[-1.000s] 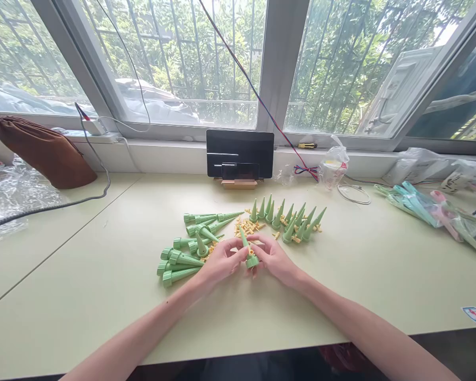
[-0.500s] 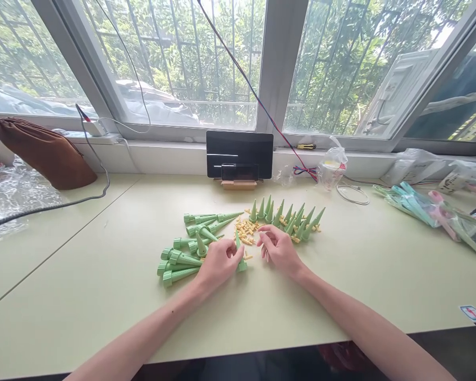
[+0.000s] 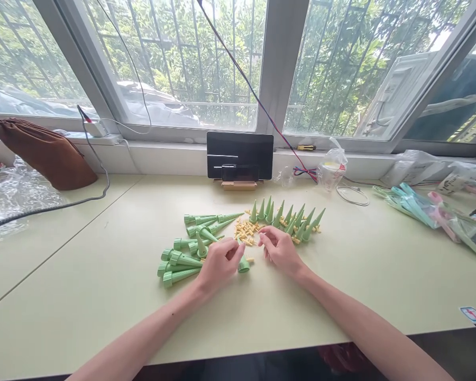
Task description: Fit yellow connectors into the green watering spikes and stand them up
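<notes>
My left hand (image 3: 221, 260) is closed around a green plastic watering spike (image 3: 243, 264), its wide ribbed end tilted down toward me. A yellow peg juts from the right side of that spike, and my fingers hide much of its shaft. My right hand (image 3: 280, 250) hovers just right of a heap of small yellow pegs (image 3: 246, 231); its fingers are loosely bent and apart, with nothing visible in them. Several green spikes with yellow pegs (image 3: 278, 214) stand points up behind my right hand. More green spikes (image 3: 180, 266) lie on their sides at the left, beside my left hand.
A dark tablet (image 3: 240, 155) on a stand is at the back of the table (image 3: 103, 264). Farther right are a bagged cup (image 3: 332, 172), a coiled white cable (image 3: 353, 194) and packaged items (image 3: 416, 203). A brown pouch (image 3: 49, 153) and black cable (image 3: 47, 208) occupy the left.
The spike in my left hand has tipped, so its wide end now faces more toward me. My right hand has shifted very slightly, its fingers curling a little more.
</notes>
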`<control>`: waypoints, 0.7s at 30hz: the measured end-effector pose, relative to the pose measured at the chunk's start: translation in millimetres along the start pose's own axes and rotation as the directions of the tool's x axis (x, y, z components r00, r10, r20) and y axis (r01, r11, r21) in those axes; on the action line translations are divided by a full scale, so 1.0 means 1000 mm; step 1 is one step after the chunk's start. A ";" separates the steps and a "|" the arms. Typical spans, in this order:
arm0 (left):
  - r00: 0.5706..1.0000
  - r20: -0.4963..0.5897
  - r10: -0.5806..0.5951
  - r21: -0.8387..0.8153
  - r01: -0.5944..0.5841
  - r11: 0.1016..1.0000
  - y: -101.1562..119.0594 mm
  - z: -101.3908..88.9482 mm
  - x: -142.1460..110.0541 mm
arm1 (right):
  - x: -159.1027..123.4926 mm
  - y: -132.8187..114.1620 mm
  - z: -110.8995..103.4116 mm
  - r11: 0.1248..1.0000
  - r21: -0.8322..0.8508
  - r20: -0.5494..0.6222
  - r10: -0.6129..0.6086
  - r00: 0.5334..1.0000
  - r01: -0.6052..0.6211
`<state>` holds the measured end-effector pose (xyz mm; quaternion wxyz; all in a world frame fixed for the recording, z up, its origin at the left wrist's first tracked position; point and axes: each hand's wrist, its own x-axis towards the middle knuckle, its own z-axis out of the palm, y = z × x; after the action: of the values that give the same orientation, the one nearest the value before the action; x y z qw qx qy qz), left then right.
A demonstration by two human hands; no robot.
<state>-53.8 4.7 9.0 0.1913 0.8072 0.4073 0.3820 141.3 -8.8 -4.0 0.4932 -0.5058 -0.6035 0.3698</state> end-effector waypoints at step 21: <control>0.880 0.288 0.377 0.067 -0.411 0.909 0.006 0.005 -0.021 | 0.002 0.002 -0.003 0.992 -0.122 0.037 -0.018 0.999 0.022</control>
<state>-54.2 -15.7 -0.1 0.1117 0.9278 0.2278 0.2734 144.9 -6.9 -4.4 0.4541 -0.5224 -0.6386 0.3362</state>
